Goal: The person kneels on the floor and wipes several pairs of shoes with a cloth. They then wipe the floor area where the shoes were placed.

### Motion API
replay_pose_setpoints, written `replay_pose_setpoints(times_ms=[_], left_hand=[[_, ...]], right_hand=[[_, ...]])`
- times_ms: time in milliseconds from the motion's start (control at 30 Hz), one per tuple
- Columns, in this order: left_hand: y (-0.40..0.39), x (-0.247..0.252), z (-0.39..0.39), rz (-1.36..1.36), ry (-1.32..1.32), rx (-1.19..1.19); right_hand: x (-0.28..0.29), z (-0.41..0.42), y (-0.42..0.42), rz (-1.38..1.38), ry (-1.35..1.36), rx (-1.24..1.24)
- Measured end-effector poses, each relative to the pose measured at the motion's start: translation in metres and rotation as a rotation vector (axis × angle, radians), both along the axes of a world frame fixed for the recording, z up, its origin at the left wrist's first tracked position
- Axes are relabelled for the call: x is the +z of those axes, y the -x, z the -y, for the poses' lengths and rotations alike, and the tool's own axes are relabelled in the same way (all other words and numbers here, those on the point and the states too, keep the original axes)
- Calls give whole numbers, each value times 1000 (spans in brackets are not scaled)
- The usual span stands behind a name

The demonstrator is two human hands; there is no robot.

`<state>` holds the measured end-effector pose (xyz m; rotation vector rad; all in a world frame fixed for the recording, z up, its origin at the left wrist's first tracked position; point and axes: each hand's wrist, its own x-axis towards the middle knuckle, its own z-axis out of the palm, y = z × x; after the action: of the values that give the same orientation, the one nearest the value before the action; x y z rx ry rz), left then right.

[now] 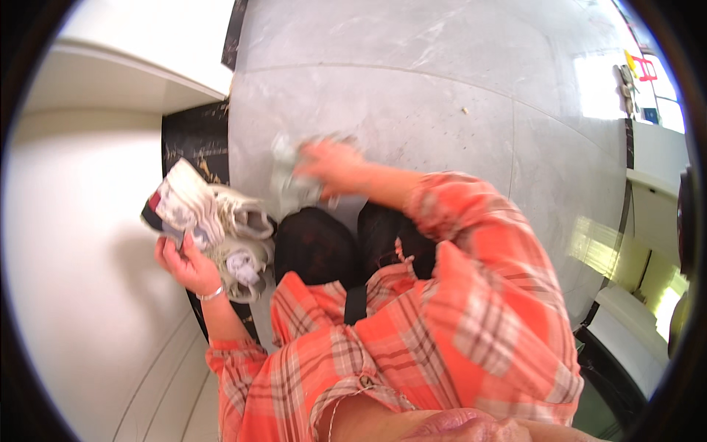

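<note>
My left hand [188, 262], with a silver bracelet on its wrist, grips the lower edge of a white ridged item [185, 204] with grey, dark and red patches. It looks like a shoe with its sole showing, but I cannot tell for sure. Beside it, a cream sneaker [235, 207] stands by the black plinth, and a second cream sneaker [226, 282] has a white wad of cloth [243, 268] in its opening. Past my knees, my right hand [331, 166] is blurred over a pale, see-through sheet or bag [281, 171]; its grip on this is unclear.
White cabinet panels [72, 221] rise on the left above a black marbled plinth [196, 138]. Large grey tiles [386, 105] cover the floor, where a small crumb [465, 110] lies. My black-clad knees [315, 246] are close in front. White furniture [657, 204] lines the right side.
</note>
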<state>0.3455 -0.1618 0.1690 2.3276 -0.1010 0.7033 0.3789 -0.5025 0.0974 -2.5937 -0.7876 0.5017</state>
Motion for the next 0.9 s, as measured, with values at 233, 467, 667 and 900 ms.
replay_pose_setpoints(times_ms=[233,467,667,900], left_hand=[[-10,4,7,-8,-131,-38],[-17,-12,58,56,-240,-150],[-22,-5,65,51,-245,-150],[-27,-9,62,-5,-259,-118]], right_hand=[[-61,75,-24,232,103,-143],[-25,284,-94,177,265,-1249],[7,115,-134,374,-56,-673],[-76,-54,-158,449,105,0]])
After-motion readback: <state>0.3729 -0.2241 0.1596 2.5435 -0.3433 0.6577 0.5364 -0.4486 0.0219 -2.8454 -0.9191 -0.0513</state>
